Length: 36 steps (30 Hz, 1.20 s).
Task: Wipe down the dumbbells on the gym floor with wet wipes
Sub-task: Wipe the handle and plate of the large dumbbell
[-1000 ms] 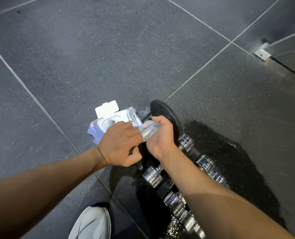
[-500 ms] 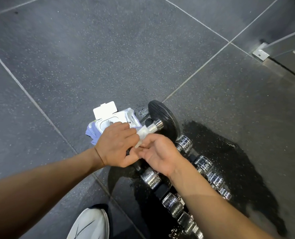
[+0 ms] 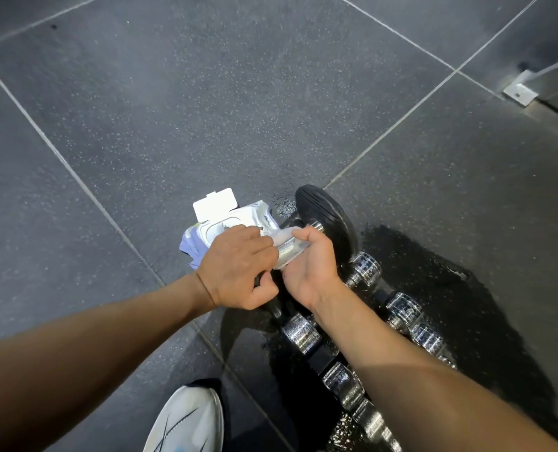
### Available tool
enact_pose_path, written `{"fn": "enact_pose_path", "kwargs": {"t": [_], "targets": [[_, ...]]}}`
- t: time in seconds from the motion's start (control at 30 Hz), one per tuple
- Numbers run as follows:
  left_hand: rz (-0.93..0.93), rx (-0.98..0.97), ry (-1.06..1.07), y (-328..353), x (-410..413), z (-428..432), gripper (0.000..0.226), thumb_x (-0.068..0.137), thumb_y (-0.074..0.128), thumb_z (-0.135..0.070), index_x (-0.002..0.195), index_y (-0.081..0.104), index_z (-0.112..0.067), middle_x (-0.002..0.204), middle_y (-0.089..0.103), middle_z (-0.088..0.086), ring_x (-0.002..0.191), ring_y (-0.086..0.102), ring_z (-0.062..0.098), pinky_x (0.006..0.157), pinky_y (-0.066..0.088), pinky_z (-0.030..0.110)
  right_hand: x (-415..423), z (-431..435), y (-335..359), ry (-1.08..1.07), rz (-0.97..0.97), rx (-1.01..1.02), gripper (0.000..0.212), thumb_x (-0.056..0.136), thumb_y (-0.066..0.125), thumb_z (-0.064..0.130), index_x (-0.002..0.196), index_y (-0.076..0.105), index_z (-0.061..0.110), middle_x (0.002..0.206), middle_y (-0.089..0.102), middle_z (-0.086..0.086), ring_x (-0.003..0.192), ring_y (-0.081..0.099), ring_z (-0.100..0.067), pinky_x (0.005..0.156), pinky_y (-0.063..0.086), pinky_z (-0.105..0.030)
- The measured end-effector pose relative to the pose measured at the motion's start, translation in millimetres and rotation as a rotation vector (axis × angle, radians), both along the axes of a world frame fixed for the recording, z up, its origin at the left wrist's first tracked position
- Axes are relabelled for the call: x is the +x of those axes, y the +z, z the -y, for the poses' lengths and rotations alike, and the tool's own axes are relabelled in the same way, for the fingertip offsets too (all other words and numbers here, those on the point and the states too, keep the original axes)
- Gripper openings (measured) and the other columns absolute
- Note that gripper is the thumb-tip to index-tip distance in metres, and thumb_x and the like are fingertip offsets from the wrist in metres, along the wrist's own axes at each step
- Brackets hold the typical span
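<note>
A dumbbell with a black plate (image 3: 326, 220) and a chrome handle lies tilted on the dark floor. My left hand (image 3: 237, 267) grips its near end. My right hand (image 3: 310, 265) curls round the handle with a white wet wipe (image 3: 287, 247) wrapped on it. Behind my left hand lies the wet wipe pack (image 3: 235, 216), its white flap lid standing open. More chrome dumbbells (image 3: 365, 265) lie in a row toward the lower right, partly hidden by my right forearm.
A wet dark patch (image 3: 434, 282) spreads on the floor around the dumbbells. My white shoe (image 3: 186, 422) is at the bottom edge. A metal bracket (image 3: 520, 89) and a frame stand at the upper right. Grey speckled floor tiles fill the left and top.
My right hand has slid along the handle with the wipe, back up toward the black plate. My left hand has stayed on the dumbbell's near end.
</note>
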State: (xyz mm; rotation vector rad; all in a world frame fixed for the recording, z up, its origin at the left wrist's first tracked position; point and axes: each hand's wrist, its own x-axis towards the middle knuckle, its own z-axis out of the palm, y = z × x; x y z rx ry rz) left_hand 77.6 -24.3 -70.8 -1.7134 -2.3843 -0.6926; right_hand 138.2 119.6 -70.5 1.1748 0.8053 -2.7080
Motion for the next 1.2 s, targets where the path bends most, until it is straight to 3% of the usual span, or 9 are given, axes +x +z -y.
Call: {"fn": "enact_pose_path", "kwargs": {"t": [0.1, 0.2, 0.27, 0.4, 0.57, 0.7, 1.03, 1.13, 1.2], "targets": [[-0.012, 0.007, -0.002, 0, 1, 0, 0.012, 0.067, 0.055, -0.021, 0.062, 0.046, -0.014, 0.061, 0.038, 0.004, 0.058, 0.031, 0.025, 0.057, 0.024, 0.035, 14, 9, -2, 0.074, 0.04, -0.085, 0.037, 0.087, 0.051, 0.024, 0.111, 0.068, 0.003, 0.095, 0.067, -0.014, 0.086, 0.062, -0.024, 0.085, 0.046, -0.036], [-0.026, 0.018, -0.005, 1, 3, 0, 0.013, 0.067, 0.055, -0.022, 0.061, 0.046, -0.014, 0.061, 0.038, 0.003, 0.059, 0.032, 0.025, 0.059, 0.02, 0.033, 23, 10, 1, 0.133, 0.082, -0.086, 0.021, 0.091, 0.048, 0.016, 0.095, 0.068, 0.008, 0.077, 0.061, -0.006, 0.069, 0.058, -0.017, 0.07, 0.049, -0.029], [-0.026, 0.019, -0.003, 0, 3, 0, 0.014, 0.069, 0.056, -0.023, 0.062, 0.046, -0.014, 0.061, 0.039, 0.003, 0.058, 0.033, 0.025, 0.059, 0.021, 0.033, 27, 3, 5, 0.146, 0.125, -0.041, 0.024, 0.088, 0.045, -0.001, 0.083, 0.068, 0.004, 0.074, 0.059, -0.01, 0.066, 0.057, -0.019, 0.072, 0.051, -0.031], [-0.015, 0.026, 0.009, -1, 3, 0, 0.015, 0.07, 0.056, -0.021, 0.062, 0.046, -0.014, 0.061, 0.04, 0.004, 0.058, 0.033, 0.026, 0.056, 0.027, 0.036, 27, -10, 15, 0.096, 0.247, 0.049, 0.031, 0.086, 0.04, -0.021, 0.103, 0.065, -0.014, 0.107, 0.065, -0.028, 0.095, 0.068, -0.035, 0.084, 0.061, -0.042], [-0.025, 0.036, 0.013, 2, 4, -1, 0.011, 0.066, 0.054, -0.02, 0.061, 0.046, -0.013, 0.061, 0.039, 0.003, 0.059, 0.032, 0.026, 0.059, 0.021, 0.032, 11, -18, 21, -0.172, 0.268, 0.137, 0.03, 0.097, 0.04, -0.009, 0.121, 0.059, -0.009, 0.113, 0.061, -0.022, 0.11, 0.064, -0.032, 0.096, 0.057, -0.039], [-0.018, 0.024, 0.018, 1, 4, -1, 0.011, 0.066, 0.055, -0.02, 0.061, 0.047, -0.013, 0.061, 0.04, 0.003, 0.058, 0.033, 0.025, 0.058, 0.023, 0.032, 0, -5, 19, -0.231, 0.302, 0.176, 0.015, 0.104, 0.053, 0.008, 0.108, 0.064, -0.001, 0.097, 0.07, -0.017, 0.08, 0.069, -0.026, 0.064, 0.058, -0.034], [0.001, 0.05, 0.024, -1, 2, 0, 0.011, 0.066, 0.055, -0.022, 0.062, 0.048, -0.014, 0.061, 0.041, 0.003, 0.059, 0.034, 0.025, 0.057, 0.027, 0.034, 15, 9, 4, -0.267, 0.206, 0.093, 0.037, 0.11, 0.041, 0.024, 0.132, 0.06, 0.001, 0.126, 0.068, -0.02, 0.118, 0.066, -0.031, 0.098, 0.055, -0.043], [-0.004, 0.061, 0.018, -1, 3, -1, 0.01, 0.065, 0.055, -0.021, 0.062, 0.048, -0.014, 0.061, 0.04, 0.002, 0.058, 0.034, 0.025, 0.056, 0.026, 0.034, 10, 9, 11, -0.328, 0.276, 0.144, 0.029, 0.108, 0.044, 0.017, 0.127, 0.061, 0.001, 0.122, 0.069, -0.02, 0.108, 0.068, -0.029, 0.098, 0.056, -0.044], [-0.007, 0.059, 0.021, -1, 4, 0, 0.01, 0.064, 0.055, -0.021, 0.062, 0.047, -0.015, 0.061, 0.039, 0.002, 0.058, 0.033, 0.025, 0.056, 0.026, 0.034, 6, 13, 24, -0.341, 0.326, 0.189, 0.023, 0.108, 0.043, 0.014, 0.121, 0.06, 0.005, 0.111, 0.069, -0.014, 0.091, 0.066, -0.021, 0.079, 0.058, -0.035]]}}
